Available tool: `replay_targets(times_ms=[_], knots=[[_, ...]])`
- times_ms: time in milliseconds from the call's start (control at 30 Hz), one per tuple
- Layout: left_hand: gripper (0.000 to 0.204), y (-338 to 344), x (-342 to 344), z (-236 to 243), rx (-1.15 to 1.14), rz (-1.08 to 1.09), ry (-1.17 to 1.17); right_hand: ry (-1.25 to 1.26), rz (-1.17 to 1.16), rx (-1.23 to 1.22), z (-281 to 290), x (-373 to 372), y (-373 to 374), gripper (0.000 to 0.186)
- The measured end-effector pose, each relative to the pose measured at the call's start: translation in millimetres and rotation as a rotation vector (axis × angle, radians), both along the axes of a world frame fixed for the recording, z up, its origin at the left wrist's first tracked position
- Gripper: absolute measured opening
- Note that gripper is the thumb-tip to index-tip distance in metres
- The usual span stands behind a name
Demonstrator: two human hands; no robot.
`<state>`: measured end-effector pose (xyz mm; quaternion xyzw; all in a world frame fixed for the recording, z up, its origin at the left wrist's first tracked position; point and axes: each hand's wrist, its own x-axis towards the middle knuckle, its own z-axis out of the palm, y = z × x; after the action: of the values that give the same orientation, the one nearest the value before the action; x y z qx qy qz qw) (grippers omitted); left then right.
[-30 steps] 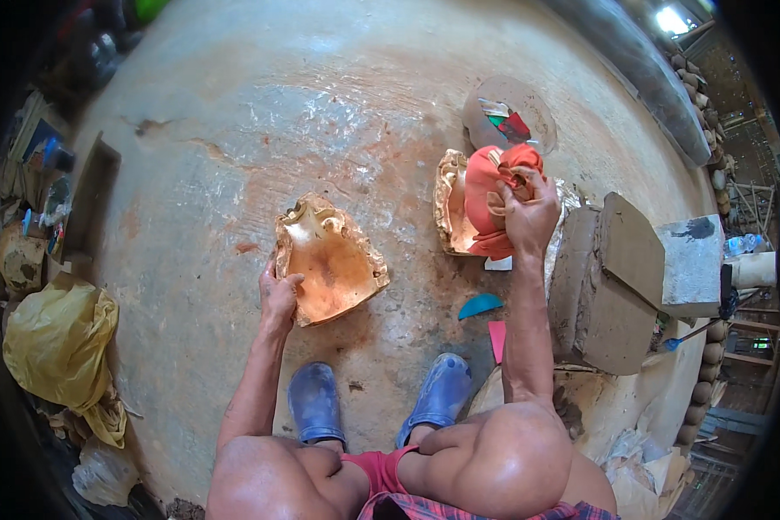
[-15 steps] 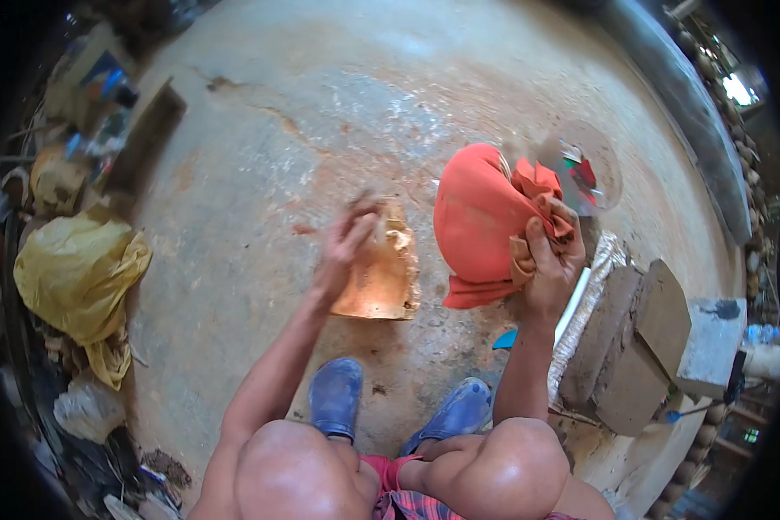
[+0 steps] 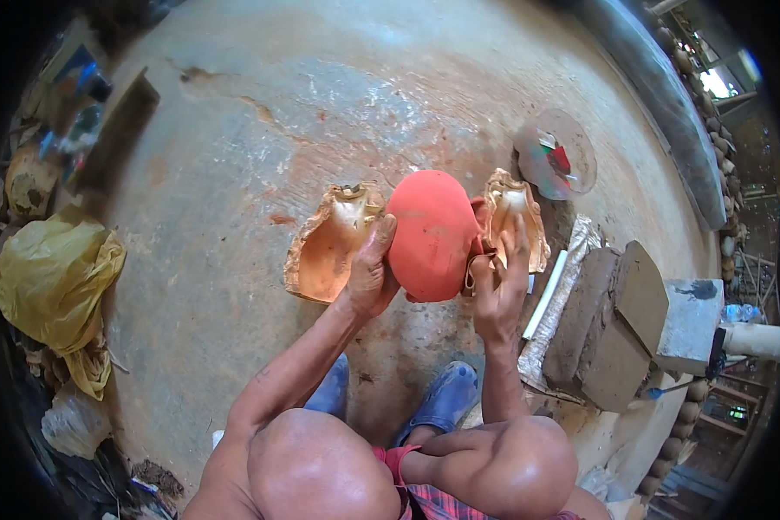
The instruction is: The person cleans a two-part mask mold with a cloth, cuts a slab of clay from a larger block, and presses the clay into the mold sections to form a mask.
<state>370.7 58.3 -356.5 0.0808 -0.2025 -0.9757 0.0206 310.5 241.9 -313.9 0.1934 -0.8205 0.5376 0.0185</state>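
My left hand (image 3: 373, 264) grips the left side of a smooth, rounded red bundle (image 3: 428, 234), with its thumb pointing upward. My right hand (image 3: 499, 290) is at the bundle's right, where folds and thin tan bands show; its fingers are apart and touch or nearly touch them. Behind each hand lies a hollow, rough-edged shell with a pale orange inside: the left shell (image 3: 316, 251) on the concrete floor (image 3: 234, 173), the right shell (image 3: 520, 208) partly hidden by my fingers.
A round board (image 3: 572, 139) holds small coloured pieces. At right are a white rod (image 3: 546, 290), a wrapped roll (image 3: 571, 276), stacked grey slabs (image 3: 598, 347) and a pale block (image 3: 692, 322). A yellow plastic bag (image 3: 48, 290) and clutter line the left. My blue clogs (image 3: 442, 390) are below.
My left hand has left the left shell for the red bundle, which came leftward from the right shell to between both shells and turned. My right hand's fingers have loosened. The view has shifted.
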Motion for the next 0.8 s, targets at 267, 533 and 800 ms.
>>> replay_targets(times_ms=[267,533,800], knots=[[0.063,31.8,7.2,6.1,-0.468,0.124,-0.082,0.227,0.048,0.284,-15.1,40.1,-2.7,0.133],[0.073,33.8,14.1,-6.8,-0.261,-0.247,0.020,-0.173,-0.163,-0.200,-18.2,11.8,62.3,0.082],[0.056,36.9,13.8,-26.7,-0.435,-0.282,-0.076,-0.104,-0.205,0.053,-52.8,-86.3,139.2,0.068]])
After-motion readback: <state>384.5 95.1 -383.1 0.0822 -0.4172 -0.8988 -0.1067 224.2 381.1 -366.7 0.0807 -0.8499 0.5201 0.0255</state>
